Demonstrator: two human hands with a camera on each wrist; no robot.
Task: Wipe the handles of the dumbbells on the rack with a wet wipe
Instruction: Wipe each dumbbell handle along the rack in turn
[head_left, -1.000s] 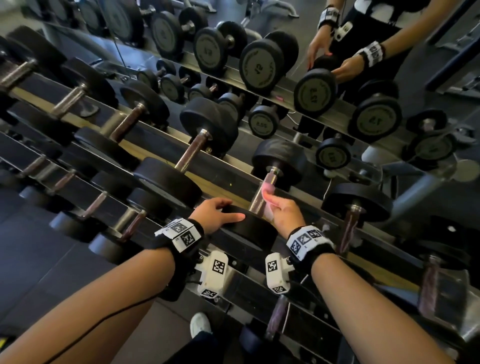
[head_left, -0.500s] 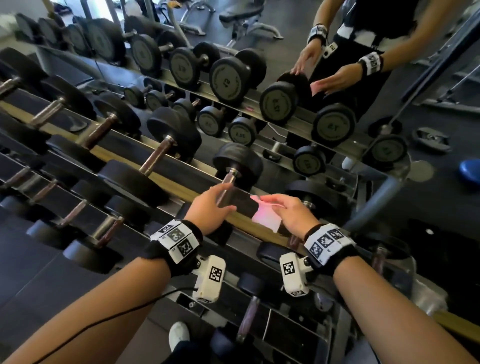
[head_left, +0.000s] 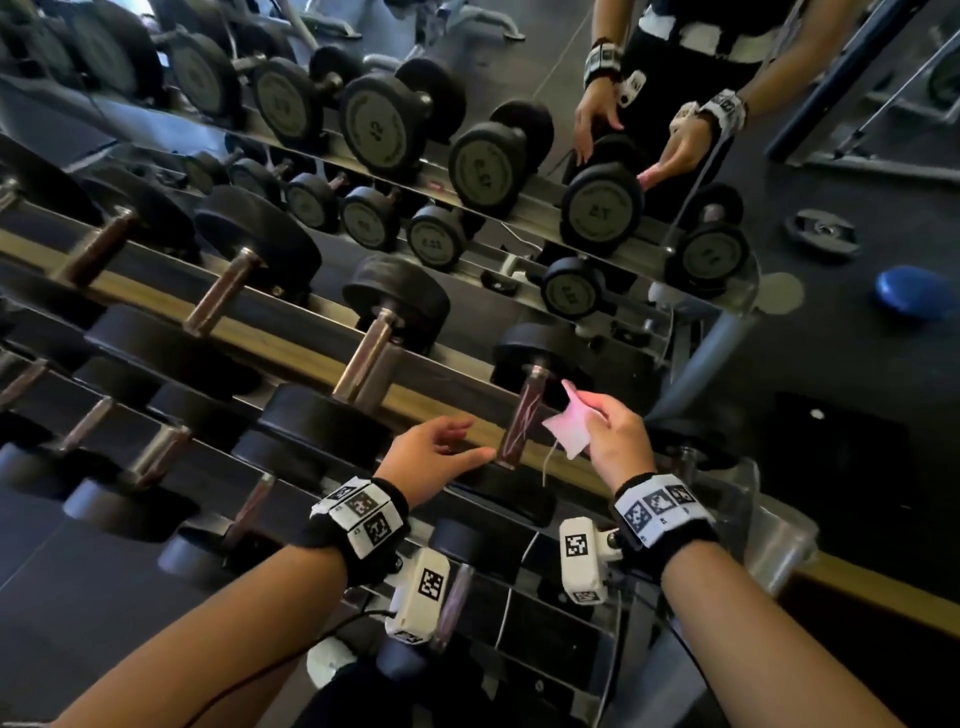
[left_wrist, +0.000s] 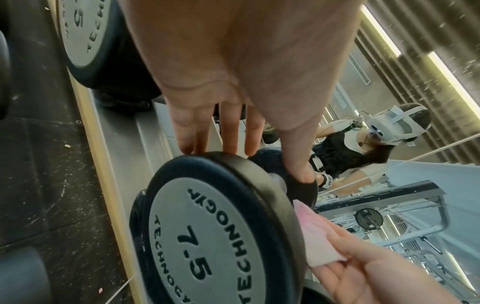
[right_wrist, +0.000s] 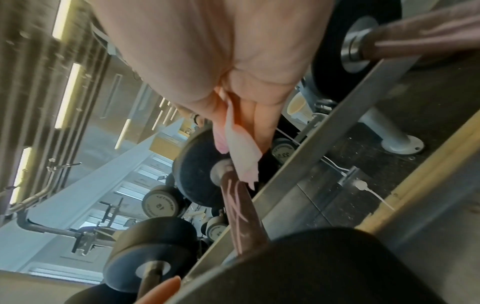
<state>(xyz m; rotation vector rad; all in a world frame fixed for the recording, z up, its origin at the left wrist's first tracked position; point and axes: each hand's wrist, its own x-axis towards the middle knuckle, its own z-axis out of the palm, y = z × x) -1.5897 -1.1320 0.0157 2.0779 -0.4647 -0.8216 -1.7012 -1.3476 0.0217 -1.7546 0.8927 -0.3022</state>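
The end dumbbell on the top tier has a brownish handle (head_left: 522, 421) (right_wrist: 244, 209) between two black heads. My left hand (head_left: 467, 441) (left_wrist: 257, 162) reaches with straight fingers to the near head marked 7.5 (left_wrist: 221, 226), fingertips and thumb touching its rim. My right hand (head_left: 597, 415) (right_wrist: 233, 123) pinches a pink wet wipe (head_left: 569, 426) (right_wrist: 241, 148) (left_wrist: 319, 242) between thumb and fingers. The wipe hangs just right of the handle, near the far head (head_left: 540, 353). Whether the wipe touches the handle I cannot tell.
More dumbbells fill the rack (head_left: 291, 338) to the left, the closest handle (head_left: 363, 358) one slot over, with lower tiers below. A mirror behind reflects the dumbbells and the person. The rack's end post (head_left: 779, 545) stands at the right; a blue object (head_left: 914, 291) lies beyond.
Both hands left the earlier dumbbell and moved right to the end one. The right hand lifted the wipe off the earlier handle and now holds it beside this handle.
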